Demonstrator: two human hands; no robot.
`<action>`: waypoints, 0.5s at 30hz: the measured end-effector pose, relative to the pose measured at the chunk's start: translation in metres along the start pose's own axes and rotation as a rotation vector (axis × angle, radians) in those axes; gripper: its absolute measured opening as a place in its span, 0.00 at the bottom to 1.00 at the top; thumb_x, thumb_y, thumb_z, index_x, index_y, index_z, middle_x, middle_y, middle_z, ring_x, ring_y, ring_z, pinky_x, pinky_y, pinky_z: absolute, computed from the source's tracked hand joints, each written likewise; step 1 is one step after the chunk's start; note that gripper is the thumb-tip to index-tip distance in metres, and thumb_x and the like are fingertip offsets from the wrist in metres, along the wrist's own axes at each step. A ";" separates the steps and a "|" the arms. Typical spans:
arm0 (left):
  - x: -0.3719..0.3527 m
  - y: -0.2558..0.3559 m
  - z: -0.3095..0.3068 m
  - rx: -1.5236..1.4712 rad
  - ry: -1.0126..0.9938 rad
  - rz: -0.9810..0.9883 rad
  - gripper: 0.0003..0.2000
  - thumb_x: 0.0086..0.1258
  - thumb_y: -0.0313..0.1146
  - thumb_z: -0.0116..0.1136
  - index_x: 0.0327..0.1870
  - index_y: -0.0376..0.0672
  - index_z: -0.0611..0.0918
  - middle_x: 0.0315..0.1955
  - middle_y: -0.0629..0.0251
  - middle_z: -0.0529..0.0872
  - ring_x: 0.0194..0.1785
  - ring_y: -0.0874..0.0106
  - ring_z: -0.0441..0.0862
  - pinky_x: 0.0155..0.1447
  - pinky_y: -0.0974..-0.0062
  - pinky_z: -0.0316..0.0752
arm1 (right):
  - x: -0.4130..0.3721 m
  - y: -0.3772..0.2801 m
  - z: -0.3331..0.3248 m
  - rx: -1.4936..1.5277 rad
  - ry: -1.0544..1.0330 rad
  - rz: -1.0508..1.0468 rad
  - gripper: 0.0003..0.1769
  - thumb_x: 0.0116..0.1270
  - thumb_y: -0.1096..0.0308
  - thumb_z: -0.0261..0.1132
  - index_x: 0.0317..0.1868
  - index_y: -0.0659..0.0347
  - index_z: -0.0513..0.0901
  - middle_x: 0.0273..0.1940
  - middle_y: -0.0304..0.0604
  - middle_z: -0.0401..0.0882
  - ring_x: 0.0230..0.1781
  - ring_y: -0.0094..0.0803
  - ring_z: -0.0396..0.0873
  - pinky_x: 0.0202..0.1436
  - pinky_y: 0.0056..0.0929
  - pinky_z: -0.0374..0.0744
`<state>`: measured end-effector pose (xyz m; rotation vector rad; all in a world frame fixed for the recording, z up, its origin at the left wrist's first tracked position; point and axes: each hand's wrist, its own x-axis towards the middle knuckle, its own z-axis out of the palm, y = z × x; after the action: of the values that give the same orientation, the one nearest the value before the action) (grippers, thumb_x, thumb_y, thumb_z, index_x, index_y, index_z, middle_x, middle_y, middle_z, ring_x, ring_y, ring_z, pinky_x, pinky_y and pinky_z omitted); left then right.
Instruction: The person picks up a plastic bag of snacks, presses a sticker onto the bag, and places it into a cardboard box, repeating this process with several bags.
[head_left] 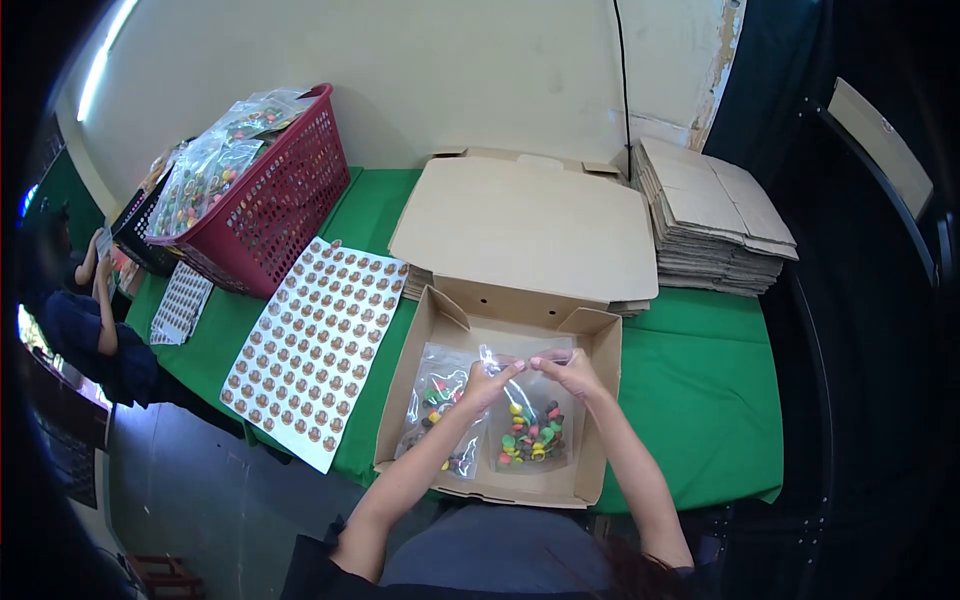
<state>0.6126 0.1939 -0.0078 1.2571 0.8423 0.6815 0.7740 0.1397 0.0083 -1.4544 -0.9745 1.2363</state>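
Note:
An open cardboard box (609, 400) lies in front of me with its lid folded back. Inside it, on the right, is a clear plastic bag (531, 435) of colourful candies. My left hand (487, 383) and my right hand (572, 374) pinch this bag near its top edge, thumbs almost meeting. Beside it on the left, a second clear bag (425, 420) with similar candies lies in the box, partly hidden by my left forearm. A sheet of round brown stickers (315, 345) rests left of the box.
A maroon basket (290, 195) piled with candy bags stands back left on the green cloth (700, 400). Flattened cardboard boxes (715, 220) are stacked at the back right. Another person (85, 320) stands far left near a dark basket (140, 225) and more sticker sheets (182, 303).

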 end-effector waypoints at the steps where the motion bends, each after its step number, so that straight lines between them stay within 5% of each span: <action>1: -0.001 0.000 0.001 0.075 0.023 0.023 0.12 0.57 0.35 0.57 0.35 0.35 0.79 0.31 0.63 0.81 0.37 0.76 0.76 0.45 0.80 0.68 | -0.001 -0.002 0.001 -0.006 -0.001 -0.008 0.16 0.50 0.62 0.66 0.36 0.64 0.80 0.31 0.38 0.78 0.28 0.22 0.73 0.35 0.20 0.73; 8: -0.007 0.011 0.005 -0.046 -0.121 -0.019 0.12 0.58 0.36 0.56 0.39 0.38 0.78 0.36 0.64 0.80 0.43 0.75 0.74 0.49 0.77 0.66 | -0.004 0.000 0.001 -0.125 0.053 -0.040 0.19 0.46 0.58 0.69 0.33 0.65 0.80 0.31 0.41 0.79 0.32 0.25 0.74 0.37 0.22 0.72; 15: 0.001 0.003 0.008 0.117 -0.013 0.054 0.11 0.57 0.34 0.58 0.36 0.37 0.80 0.32 0.63 0.81 0.38 0.78 0.76 0.44 0.81 0.69 | -0.011 -0.014 0.003 -0.139 0.039 0.062 0.19 0.46 0.56 0.69 0.31 0.65 0.80 0.31 0.42 0.78 0.34 0.26 0.74 0.38 0.24 0.71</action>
<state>0.6195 0.1909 -0.0041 1.3925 0.8505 0.6738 0.7689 0.1332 0.0241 -1.6218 -1.0126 1.1998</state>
